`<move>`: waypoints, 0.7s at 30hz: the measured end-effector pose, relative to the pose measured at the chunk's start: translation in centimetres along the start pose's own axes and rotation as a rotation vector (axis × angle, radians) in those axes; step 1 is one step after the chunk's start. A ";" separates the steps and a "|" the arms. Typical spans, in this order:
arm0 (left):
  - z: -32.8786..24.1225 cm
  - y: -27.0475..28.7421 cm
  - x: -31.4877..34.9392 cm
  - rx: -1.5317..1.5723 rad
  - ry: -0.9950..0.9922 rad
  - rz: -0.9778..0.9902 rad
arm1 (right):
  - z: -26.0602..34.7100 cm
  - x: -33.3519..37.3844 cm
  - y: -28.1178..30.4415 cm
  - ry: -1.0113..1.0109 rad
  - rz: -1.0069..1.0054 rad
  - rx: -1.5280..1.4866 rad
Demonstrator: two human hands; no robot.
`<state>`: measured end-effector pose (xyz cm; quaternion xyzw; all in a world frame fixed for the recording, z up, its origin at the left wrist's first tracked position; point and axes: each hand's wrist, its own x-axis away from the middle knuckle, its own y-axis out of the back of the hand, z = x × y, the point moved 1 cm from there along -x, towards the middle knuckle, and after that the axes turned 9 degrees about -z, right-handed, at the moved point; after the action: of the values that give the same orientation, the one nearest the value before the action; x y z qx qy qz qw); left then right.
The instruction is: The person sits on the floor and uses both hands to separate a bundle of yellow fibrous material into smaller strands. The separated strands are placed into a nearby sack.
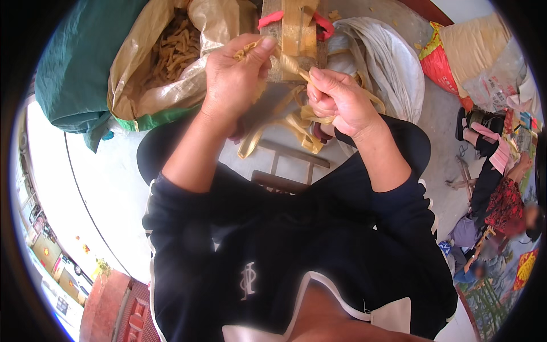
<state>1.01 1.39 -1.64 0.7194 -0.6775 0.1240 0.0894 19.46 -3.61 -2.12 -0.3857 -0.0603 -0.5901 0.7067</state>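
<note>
A long, soft, tan-yellow strip is stretched between my two hands, twisted narrow near its middle. My left hand is closed on one end, thumb pressed over the forefinger, with a gathered bit of the strip showing at the knuckles. Lower and to the right, my right hand pinches the other end between thumb and fingers. More loose strips hang in loops below the hands. Just beyond them, a worn wooden block carries a flat yellow band and a red tie.
An open tan sack at left holds many small yellow pieces, beside a dark green cloth. A white sack lies right of the block. A low wooden stool is between my knees. Another person sits at far right.
</note>
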 end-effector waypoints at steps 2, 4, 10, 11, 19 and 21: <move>-0.4 0.4 -0.1 0.027 0.008 -0.011 | 0.2 0.3 0.1 -0.012 0.071 -0.060; -0.9 0.6 0.3 -0.046 -0.032 -0.001 | 0.2 0.1 0.3 -0.035 0.098 -0.100; 0.1 0.9 -0.2 0.109 0.086 0.185 | 0.1 -0.5 1.1 -0.143 0.268 -0.353; 0.7 0.8 -0.4 0.238 0.148 0.306 | 0.1 -0.6 1.0 -0.166 0.291 -0.389; -0.5 -0.4 1.6 0.236 0.264 0.220 | -0.4 -0.2 0.6 -0.087 0.047 -0.146; -0.6 -0.2 1.8 0.254 0.261 0.209 | 0.1 -0.1 1.2 -0.053 0.016 -0.144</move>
<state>1.24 -0.11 -0.54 0.6284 -0.7102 0.3093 0.0715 20.55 -3.52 -2.70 -0.4514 -0.0335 -0.5768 0.6801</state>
